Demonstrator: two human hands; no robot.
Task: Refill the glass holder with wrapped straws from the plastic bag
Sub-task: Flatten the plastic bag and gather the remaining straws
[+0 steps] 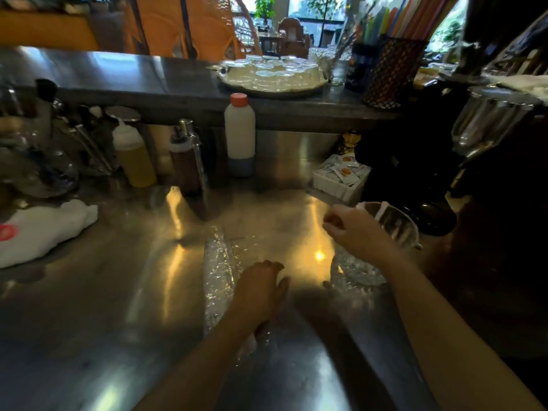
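Reaching forward over a steel counter, 2 bare forearms enter from the near edge; the left hand lies palm-down on a long clear plastic bag of wrapped straws, which stretches away from the viewer along the middle of the counter, and its fingers are curled loosely downward against the crinkled film, though whether they pinch anything cannot be told; the right hand is raised a little farther out and to the right, its fingers drawn together into a loose fist near the rim of the glass holder, and blur hides whether anything is held in it; the holder stands at the right, just beyond that wrist, with cut-glass facets showing below the forearm; at the far left of the counter lies a crumpled white bag with a red mark; behind it stand a yellow squeeze bottle, a brown sauce bottle and a white bottle with an orange cap; to the right of these sits a white tray of sachets; on the raised ledge beyond rest a round tray of upturned glasses and a dark mesh cup of coloured straws.
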